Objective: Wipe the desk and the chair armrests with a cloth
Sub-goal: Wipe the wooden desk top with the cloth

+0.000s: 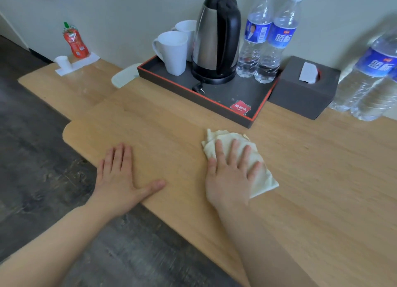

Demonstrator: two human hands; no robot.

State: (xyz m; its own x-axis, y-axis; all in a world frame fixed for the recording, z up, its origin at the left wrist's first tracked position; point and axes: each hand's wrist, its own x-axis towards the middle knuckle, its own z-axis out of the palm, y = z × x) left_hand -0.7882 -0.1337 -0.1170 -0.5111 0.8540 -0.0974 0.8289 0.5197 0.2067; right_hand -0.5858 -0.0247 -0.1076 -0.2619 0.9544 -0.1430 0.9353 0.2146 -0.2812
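Observation:
A light wooden desk (163, 123) fills the middle of the head view. On it lies a crumpled cream cloth (263, 179), and my right hand (229, 175) presses flat on top of the cloth with fingers spread. My left hand (120, 175) rests palm down on the bare desk near its front left edge, fingers together, thumb out, holding nothing. No chair or armrest is in view.
Behind the cloth a dark tray (236, 97) holds two white mugs (174, 52), a kettle (217, 37) and two water bottles (268, 35). A grey tissue box (300, 93) and more bottles (369, 78) stand at the right. A red bottle (75, 40) and small cup (63, 62) sit far left.

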